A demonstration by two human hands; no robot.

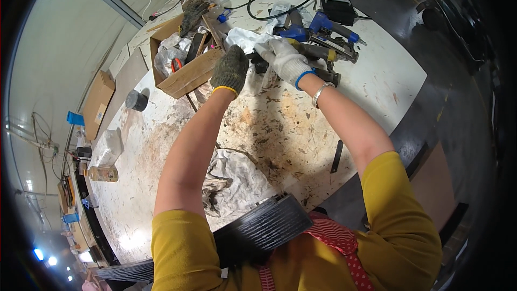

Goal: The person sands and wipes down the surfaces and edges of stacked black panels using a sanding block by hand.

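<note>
The big white worktable (177,129), scuffed and stained brown across its middle, carries everything; places below are told from it. At its near edge, against the person's body, lies a long black ribbed strip (264,229), with a crumpled grey rag (237,178) just beyond it on the tabletop. Toward the table's far left stands an open cardboard box (186,70) holding plastic bags and small tools. On the far right of the table lies a heap of power tools (323,37), blue and grey, with a black cable looping behind them.

Between box and heap, both arms reach out over the table's far half. The left hand (230,69), in a dark knit glove, is curled downward, seemingly gripping a dark object (260,64), though the glove hides the fingers. The right hand (285,59), in a white glove, is closed around the same object from the other side, beside a white cloth (245,37).

Judging by this, the handling is at an early or middle stage: the object is held just above the tabletop, while the ribbed strip lies untouched.
</note>
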